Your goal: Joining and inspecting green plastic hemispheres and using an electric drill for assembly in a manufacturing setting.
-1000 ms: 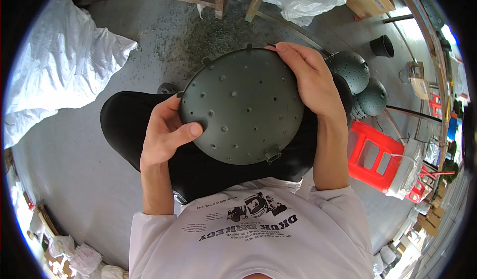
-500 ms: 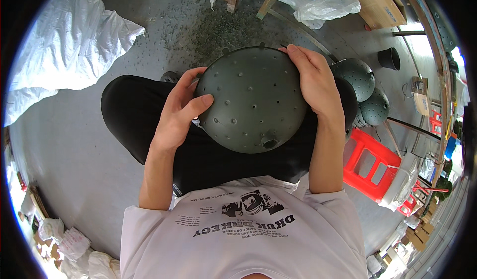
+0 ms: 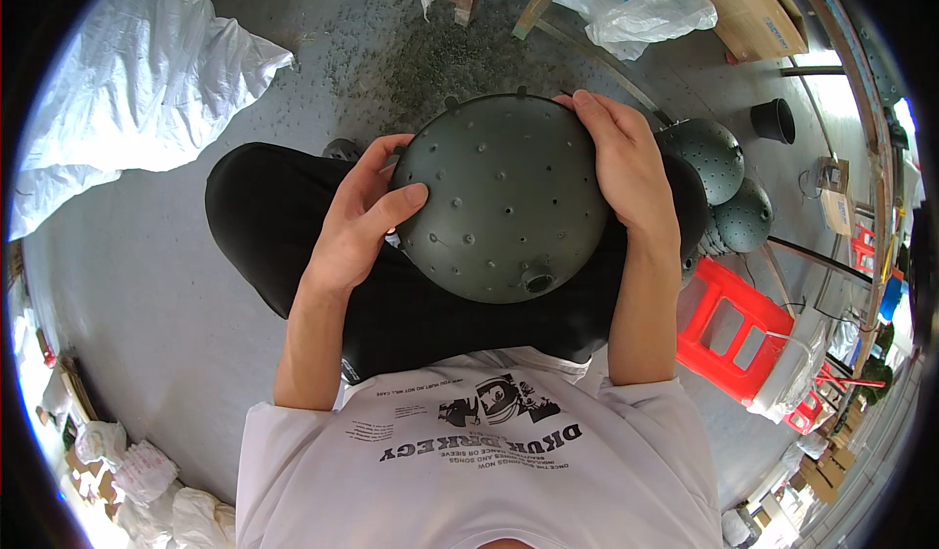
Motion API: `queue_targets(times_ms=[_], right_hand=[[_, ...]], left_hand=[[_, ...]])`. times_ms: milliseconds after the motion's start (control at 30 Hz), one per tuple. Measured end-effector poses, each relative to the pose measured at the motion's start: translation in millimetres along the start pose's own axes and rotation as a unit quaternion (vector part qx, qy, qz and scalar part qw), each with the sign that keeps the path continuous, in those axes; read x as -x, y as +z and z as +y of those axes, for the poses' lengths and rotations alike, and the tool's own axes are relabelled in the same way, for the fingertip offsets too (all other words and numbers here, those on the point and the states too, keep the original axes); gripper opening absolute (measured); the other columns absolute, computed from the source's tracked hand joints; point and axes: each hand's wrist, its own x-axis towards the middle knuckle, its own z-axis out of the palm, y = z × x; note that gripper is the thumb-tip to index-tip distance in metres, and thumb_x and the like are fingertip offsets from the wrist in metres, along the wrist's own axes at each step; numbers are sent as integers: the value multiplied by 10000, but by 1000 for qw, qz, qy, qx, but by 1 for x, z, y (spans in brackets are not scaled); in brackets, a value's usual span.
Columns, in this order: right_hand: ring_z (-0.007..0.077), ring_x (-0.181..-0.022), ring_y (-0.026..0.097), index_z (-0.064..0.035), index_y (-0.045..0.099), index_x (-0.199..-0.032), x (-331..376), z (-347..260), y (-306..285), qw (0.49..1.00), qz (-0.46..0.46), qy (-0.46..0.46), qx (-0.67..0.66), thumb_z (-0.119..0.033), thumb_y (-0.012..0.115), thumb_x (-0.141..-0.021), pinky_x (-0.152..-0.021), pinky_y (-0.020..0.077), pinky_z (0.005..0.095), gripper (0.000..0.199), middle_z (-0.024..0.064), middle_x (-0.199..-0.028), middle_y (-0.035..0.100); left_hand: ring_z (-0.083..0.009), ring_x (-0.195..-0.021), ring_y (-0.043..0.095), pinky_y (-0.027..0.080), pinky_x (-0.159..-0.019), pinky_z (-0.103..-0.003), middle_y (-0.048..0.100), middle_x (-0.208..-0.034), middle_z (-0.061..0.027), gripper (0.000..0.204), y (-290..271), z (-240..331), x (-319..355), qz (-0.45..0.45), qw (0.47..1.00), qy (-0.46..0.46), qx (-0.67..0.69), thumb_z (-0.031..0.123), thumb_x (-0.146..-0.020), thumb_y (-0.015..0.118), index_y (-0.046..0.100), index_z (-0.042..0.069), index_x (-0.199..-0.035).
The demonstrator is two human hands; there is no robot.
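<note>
A dark green plastic dome [image 3: 499, 202], dotted with small holes and nubs, rests above my lap with its rounded side facing up. A short round opening sticks out of its near side. My left hand [image 3: 367, 221] grips the dome's left rim, thumb on top and the other fingers partly hidden at the edge. Around the far right rim curls my right hand [image 3: 626, 162], its palm along the side. A thin dark tip shows by the right fingertips, too small to name.
Similar green domes [image 3: 704, 158] are piled past my right knee. A red plastic stool [image 3: 734, 334] stands to the right, a black bucket [image 3: 773, 120] farther off. White sheeting [image 3: 147, 69] lies far left. Dark green bits [image 3: 421, 65] litter the floor ahead, near wooden legs [image 3: 543, 1].
The whole view has shifted slightly. Both hands keep the same hold on the dome, which shows hardly any turn.
</note>
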Motion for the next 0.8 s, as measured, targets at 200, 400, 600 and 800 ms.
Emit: queue_targets(times_ms=[200, 400, 600, 800], right_hand=[[115, -776, 571, 67, 669, -1017, 0, 2, 2, 1000, -13, -20, -10, -277, 459, -1022, -757, 456, 279, 403, 55, -799, 652], [107, -770, 567, 49, 682, -992, -1, 1, 4, 998, -25, -36, -42, -267, 452, -1027, -744, 452, 269, 393, 47, -800, 649], [116, -734, 557, 47, 677, -968, -1, 2, 6, 999, -17, -33, -23, -267, 457, -1022, -712, 448, 280, 387, 51, -766, 637], [109, -724, 550, 52, 673, -967, -1, 6, 9, 998, -9, -54, 19, -274, 473, -1022, -711, 445, 277, 387, 48, -751, 624]], left_hand=[[-172, -1051, 597, 455, -938, -313, 637, -1117, -116, 613, 2, 3, 1, -5, 999, 31, -12, 252, -881, 719, 439, 2, -1366], [-152, -1004, 623, 480, -898, -279, 661, -1067, -87, 606, -3, 10, 3, -23, 999, 32, -20, 241, -816, 812, 520, -8, -1284], [-119, -918, 601, 464, -852, -249, 645, -991, -38, 460, -5, 11, 1, -45, 999, 0, -11, 242, -795, 825, 570, 15, -1104], [-85, -897, 572, 470, -823, -241, 623, -952, -21, 376, -5, 10, -3, -32, 996, 33, -74, 155, -832, 803, 577, 4, -1093]])
